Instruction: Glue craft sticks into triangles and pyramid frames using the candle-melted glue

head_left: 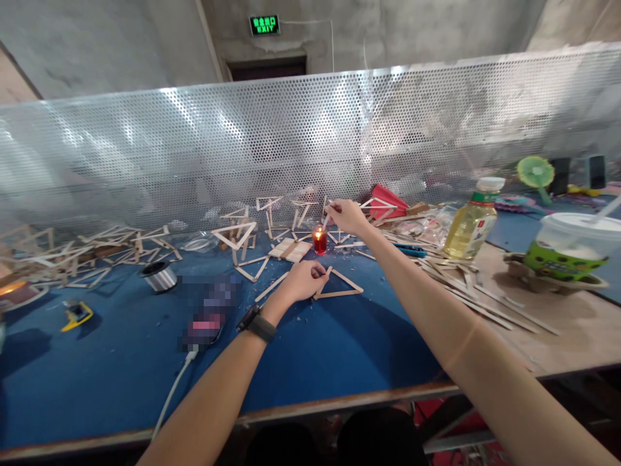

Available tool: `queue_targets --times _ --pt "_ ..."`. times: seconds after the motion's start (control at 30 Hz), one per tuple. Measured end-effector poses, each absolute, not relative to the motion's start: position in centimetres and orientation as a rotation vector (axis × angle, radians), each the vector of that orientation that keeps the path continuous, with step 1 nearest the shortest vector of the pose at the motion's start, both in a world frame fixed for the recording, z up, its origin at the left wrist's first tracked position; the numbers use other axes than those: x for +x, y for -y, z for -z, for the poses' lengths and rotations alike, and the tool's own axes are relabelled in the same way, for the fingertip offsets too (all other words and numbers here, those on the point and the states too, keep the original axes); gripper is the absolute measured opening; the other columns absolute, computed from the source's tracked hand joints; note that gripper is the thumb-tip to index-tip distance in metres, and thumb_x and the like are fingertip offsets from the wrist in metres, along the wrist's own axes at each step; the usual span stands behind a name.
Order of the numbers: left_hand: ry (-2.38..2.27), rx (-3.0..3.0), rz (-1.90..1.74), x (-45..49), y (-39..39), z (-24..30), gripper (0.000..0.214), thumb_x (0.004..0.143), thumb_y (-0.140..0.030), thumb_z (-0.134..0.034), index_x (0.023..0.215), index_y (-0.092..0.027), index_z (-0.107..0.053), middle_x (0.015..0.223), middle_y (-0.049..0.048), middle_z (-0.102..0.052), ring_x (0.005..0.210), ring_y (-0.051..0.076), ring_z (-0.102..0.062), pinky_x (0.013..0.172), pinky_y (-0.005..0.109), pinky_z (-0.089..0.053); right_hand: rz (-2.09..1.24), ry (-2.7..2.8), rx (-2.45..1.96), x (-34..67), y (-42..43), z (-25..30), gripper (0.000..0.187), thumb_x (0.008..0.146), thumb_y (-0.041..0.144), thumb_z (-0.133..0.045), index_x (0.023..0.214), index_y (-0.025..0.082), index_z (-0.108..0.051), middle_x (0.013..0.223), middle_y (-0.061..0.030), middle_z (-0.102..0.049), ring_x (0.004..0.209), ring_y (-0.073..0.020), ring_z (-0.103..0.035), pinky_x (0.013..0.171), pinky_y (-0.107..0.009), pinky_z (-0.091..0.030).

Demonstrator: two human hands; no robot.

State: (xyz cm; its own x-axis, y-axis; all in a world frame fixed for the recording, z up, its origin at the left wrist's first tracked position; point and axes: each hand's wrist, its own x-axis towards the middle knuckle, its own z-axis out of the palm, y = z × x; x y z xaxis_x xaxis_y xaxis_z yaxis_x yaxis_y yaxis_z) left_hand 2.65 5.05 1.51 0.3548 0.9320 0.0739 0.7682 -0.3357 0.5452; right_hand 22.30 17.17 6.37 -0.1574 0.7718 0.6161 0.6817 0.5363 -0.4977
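My right hand (345,217) is pinched on a short whitish stick (325,220), whose lower end is at the flame of a lit candle in a small red glass (319,241). Nearer to me, my left hand (305,279) has its fingers closed at the left corner of a triangle of flat wooden sticks (342,293) on the blue table. Its fingertips partly hide that corner. Behind the left hand lies a bundle of wooden sticks (290,250), and one loose stick (272,287) is beside the hand.
Stick frames (235,234) stand along a perforated metal screen (291,142). On the left are a wire spool (159,277), a phone (211,314) with a cable and a yellow cutter (76,314). To the right are loose strips (485,304), a bottle (470,223) and a cup (567,249).
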Motion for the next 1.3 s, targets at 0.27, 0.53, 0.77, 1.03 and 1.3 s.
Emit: queue_targets --times 0.27,0.53,0.77,1.03,1.3 --pt "-1.484 2.207 -0.537 2.7 -5.2 -1.4 0.022 0.088 -0.039 -0.067 0.093 -0.018 -0.074 0.084 0.0071 -0.075 0.079 0.022 -0.069 0.068 0.030 -0.047 -0.173 1.896 -1.144 21.6 -16.3 -6.8 0.034 0.098 0.030 -0.052 0.071 0.018 -0.068 0.064 -0.0030 -0.068 0.060 -0.0160 -0.058 0.063 -0.027 -0.037" --pt "-1.483 2.191 -0.525 2.7 -5.2 -1.4 0.025 0.089 -0.042 -0.067 0.095 -0.019 -0.073 0.085 0.0071 -0.075 0.078 0.022 -0.069 0.066 0.030 -0.047 -0.126 1.954 -1.108 21.0 -16.2 -6.8 0.035 0.098 0.032 -0.049 0.071 0.018 -0.067 0.060 -0.0016 -0.060 0.059 -0.0161 -0.051 0.061 -0.028 -0.032" --pt "-1.485 2.182 -0.533 2.7 -5.3 -1.2 0.025 0.089 -0.043 -0.067 0.095 -0.019 -0.073 0.085 0.0066 -0.075 0.078 0.022 -0.068 0.066 0.030 -0.047 -0.169 1.956 -1.101 20.7 -16.3 -6.7 0.033 0.097 0.031 -0.050 0.074 0.016 -0.069 0.063 -0.0019 -0.063 0.062 -0.0156 -0.054 0.063 -0.027 -0.034" --pt "-1.469 2.206 -0.542 2.5 -5.5 -1.0 0.025 0.089 -0.042 -0.067 0.097 -0.020 -0.074 0.085 0.0072 -0.075 0.079 0.022 -0.070 0.067 0.030 -0.048 -0.143 1.942 -1.127 21.1 -16.2 -6.9 0.035 0.098 0.032 -0.049 0.074 0.017 -0.070 0.063 -0.0018 -0.064 0.061 -0.0159 -0.055 0.063 -0.027 -0.035" --pt "-1.476 2.216 -0.541 2.5 -5.5 -1.0 0.025 0.089 -0.041 -0.067 0.096 -0.019 -0.075 0.087 0.0078 -0.076 0.080 0.023 -0.070 0.069 0.030 -0.049 -0.136 1.918 -1.168 21.9 -16.4 -7.1 0.033 0.098 0.030 -0.050 0.077 0.017 -0.073 0.074 -0.0059 -0.073 0.069 -0.0183 -0.063 0.070 -0.027 -0.043"
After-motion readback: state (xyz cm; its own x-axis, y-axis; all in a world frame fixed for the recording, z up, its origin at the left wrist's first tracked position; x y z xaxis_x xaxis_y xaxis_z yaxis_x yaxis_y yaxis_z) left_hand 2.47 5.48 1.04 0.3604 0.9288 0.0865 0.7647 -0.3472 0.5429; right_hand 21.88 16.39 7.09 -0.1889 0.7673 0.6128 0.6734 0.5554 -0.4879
